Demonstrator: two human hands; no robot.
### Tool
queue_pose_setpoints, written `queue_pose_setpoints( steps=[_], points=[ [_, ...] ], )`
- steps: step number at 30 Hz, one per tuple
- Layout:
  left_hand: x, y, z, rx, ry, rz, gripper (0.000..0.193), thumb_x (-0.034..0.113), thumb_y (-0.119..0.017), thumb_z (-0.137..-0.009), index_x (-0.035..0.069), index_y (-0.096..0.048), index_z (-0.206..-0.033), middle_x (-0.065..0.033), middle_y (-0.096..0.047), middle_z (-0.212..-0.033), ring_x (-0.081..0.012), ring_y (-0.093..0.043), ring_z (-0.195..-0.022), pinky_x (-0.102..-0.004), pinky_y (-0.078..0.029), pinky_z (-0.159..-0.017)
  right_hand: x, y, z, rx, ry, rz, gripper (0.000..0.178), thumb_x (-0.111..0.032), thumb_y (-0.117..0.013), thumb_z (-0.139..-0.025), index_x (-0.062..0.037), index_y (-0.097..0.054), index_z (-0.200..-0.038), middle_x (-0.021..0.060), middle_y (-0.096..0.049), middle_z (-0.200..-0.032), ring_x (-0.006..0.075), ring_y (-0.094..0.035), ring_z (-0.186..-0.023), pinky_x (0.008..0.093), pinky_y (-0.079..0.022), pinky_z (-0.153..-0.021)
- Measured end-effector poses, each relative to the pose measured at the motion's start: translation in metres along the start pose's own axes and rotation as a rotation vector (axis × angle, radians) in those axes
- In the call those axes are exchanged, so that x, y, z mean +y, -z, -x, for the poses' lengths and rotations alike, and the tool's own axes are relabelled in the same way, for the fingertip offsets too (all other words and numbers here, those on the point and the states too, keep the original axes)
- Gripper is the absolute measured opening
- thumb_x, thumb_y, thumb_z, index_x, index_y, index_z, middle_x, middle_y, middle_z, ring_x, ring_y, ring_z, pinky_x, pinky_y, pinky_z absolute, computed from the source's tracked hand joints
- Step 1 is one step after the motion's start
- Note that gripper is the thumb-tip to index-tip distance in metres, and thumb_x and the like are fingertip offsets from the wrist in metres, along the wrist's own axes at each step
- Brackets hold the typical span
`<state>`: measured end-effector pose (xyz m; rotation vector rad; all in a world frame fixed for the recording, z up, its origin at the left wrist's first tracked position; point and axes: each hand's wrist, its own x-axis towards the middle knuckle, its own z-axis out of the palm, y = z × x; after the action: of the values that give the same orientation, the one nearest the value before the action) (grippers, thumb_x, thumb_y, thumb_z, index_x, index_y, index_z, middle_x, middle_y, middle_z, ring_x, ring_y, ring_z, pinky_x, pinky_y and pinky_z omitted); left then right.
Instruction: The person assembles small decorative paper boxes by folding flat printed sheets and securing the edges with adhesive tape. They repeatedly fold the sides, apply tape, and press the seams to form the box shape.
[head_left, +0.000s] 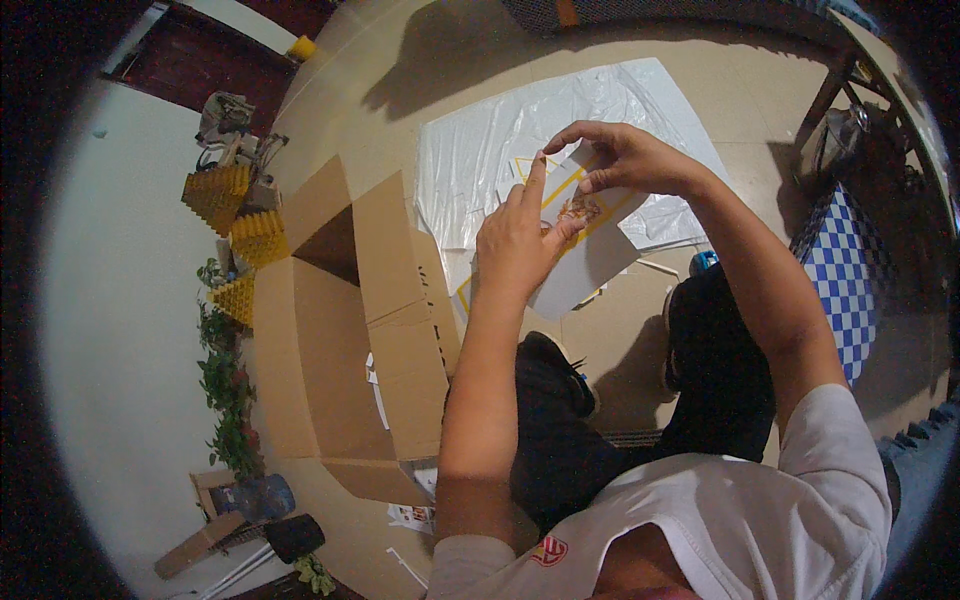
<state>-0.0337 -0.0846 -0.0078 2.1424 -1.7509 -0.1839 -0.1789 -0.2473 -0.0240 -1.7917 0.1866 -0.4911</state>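
Observation:
My hands hold a white card carton blank (598, 262) with yellow bands and a printed food picture, tilted above the floor in front of my knees. My left hand (515, 245) grips its left side, the thumb lying on the printed face and the index finger stretched up along the edge. From the upper right my right hand (640, 162) curls over the top edge, thumb on the printed face. Its other fingers are partly hidden. Beneath and beyond the card, a white sheet in crinkled clear plastic (465, 165) lies on the floor.
A large opened cardboard box (410, 335) stands left of my legs. Paper scraps (412, 518) lie near its lower end. Plants (228, 390) and yellow racks (215, 195) line the left wall. A blue-and-white checkered item (842, 280) is at the right, near a table leg (830, 90).

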Motion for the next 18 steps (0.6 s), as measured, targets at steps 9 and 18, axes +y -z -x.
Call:
queue_pose_setpoints(
  steps=[9,18],
  points=[
    [0.0,-0.004,0.002,-0.129,0.086,0.002,0.042,0.049,-0.053,-0.09,0.017,-0.063,-0.115,-0.0168,-0.068,-0.094,-0.0359,-0.065,-0.089,-0.0465,-0.049,-0.076,0.01,0.007,0.001,-0.049,-0.006,0.1,0.043,-0.008,-0.077,-0.075,-0.0108,-0.063,-0.115,0.0024,-0.065,-0.099,0.0142,-0.058,-0.092,0.0329,-0.048,-0.084],
    [-0.02,0.0,0.003,-0.078,0.121,0.164,0.037,0.041,-0.047,-0.096,0.009,-0.065,-0.104,-0.0198,-0.066,-0.09,-0.0392,-0.063,-0.085,-0.0452,-0.048,-0.073,-0.012,-0.002,0.001,0.07,-0.165,0.109,0.032,-0.006,-0.06,-0.091,-0.0129,-0.062,-0.122,0.0049,-0.064,-0.11,0.0139,-0.059,-0.099,0.0303,-0.047,-0.094]
  ],
)
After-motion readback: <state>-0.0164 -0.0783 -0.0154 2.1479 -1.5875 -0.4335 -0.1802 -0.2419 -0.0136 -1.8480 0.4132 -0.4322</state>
